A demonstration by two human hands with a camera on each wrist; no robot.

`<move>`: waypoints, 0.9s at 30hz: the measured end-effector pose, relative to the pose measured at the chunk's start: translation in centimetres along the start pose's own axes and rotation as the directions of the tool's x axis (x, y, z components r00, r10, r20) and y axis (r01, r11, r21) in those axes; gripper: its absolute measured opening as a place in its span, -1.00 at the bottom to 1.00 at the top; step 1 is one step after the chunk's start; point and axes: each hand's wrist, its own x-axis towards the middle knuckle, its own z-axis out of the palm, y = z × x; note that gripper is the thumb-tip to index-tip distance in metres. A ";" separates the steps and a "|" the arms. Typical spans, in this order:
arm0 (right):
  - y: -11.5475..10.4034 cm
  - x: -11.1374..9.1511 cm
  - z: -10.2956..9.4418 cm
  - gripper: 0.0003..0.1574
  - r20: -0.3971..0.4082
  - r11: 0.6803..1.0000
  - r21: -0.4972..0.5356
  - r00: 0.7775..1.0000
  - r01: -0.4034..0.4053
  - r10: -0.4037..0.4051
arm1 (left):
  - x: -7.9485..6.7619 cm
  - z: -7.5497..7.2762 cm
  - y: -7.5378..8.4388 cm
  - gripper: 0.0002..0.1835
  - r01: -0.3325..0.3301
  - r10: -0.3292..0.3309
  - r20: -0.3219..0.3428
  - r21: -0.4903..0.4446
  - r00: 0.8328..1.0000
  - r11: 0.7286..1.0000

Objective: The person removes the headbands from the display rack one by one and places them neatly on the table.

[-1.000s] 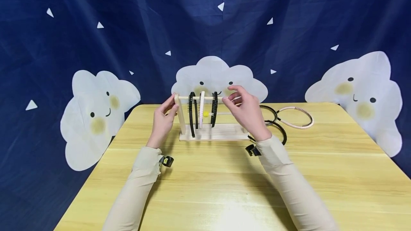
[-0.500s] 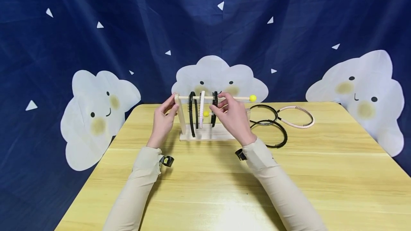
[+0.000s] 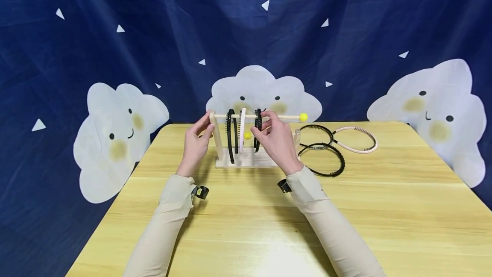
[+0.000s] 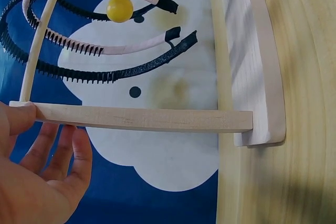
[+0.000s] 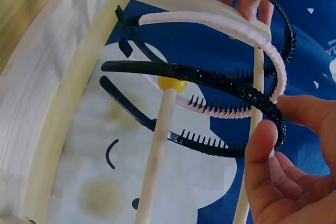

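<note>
A wooden headband stand (image 3: 246, 163) carries several headbands on its upper rod. My left hand (image 3: 194, 143) pinches the top of the stand's left post (image 4: 142, 118), thumb on one side and fingers on the other. My right hand (image 3: 278, 142) pinches a glittery black headband (image 5: 226, 85) between thumb and index finger, at its top where it hangs on the rod (image 5: 257, 77). Left of it hang a pink headband (image 3: 241, 134) and another black headband (image 3: 229, 140). A yellow ball (image 3: 303, 117) caps the rod's right end.
On the table (image 3: 250, 225), right of the stand, lie two black headbands (image 3: 338, 155) and a pink headband (image 3: 361, 151). A second yellow ball (image 5: 172, 84) tips a lower rod (image 5: 157, 156). Behind the table hangs a blue curtain (image 3: 184, 20) with clouds.
My right hand has moved left from the rod's right end to the glittery black headband and now pinches it. The left hand has stayed on the post.
</note>
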 end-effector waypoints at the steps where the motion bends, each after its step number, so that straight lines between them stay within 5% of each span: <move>1: 0.0 0.0 -0.1 -0.40 -0.001 1.000 -0.003 1.000 -0.003 0.003 | 0.0 0.0 0.0 -0.48 -0.001 0.001 0.000 0.000 1.000 1.000; 14: 0.1 -0.3 -0.8 -0.47 -0.016 0.995 -0.096 1.000 0.024 -0.026 | 0.1 0.0 -0.5 -0.49 -0.014 0.014 -0.006 0.008 1.000 1.000; 27: 0.1 -0.1 -1.9 -0.45 -0.011 0.991 -0.120 0.998 0.057 -0.059 | 0.3 0.0 0.0 -0.46 0.073 -0.072 0.009 -0.014 0.997 0.997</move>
